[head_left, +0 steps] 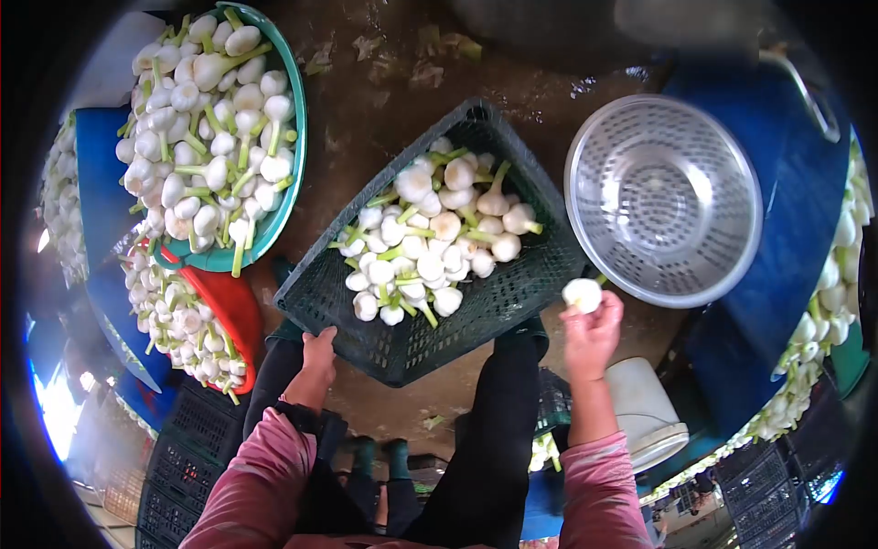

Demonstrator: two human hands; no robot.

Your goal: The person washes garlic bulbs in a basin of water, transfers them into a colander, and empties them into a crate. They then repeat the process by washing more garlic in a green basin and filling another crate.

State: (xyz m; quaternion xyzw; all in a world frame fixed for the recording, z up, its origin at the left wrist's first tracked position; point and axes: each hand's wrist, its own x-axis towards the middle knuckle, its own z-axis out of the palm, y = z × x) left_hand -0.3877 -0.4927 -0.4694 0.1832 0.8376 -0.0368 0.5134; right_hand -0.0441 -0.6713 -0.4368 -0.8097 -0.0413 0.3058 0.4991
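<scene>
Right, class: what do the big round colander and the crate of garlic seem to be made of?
The colander looks like polished metal, probably stainless steel: silvery, with bright glints and rows of punched holes. The crate appears to be dark, dull moulded plastic, judging by its thick rim and slotted lattice walls.

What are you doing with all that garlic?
A person's right hand is holding up one garlic bulb, while the left hand is at the edge of a dark crate with more garlic in it. On the left, a green tub and a red basin hold lots more. A metal colander is on the right.
</scene>
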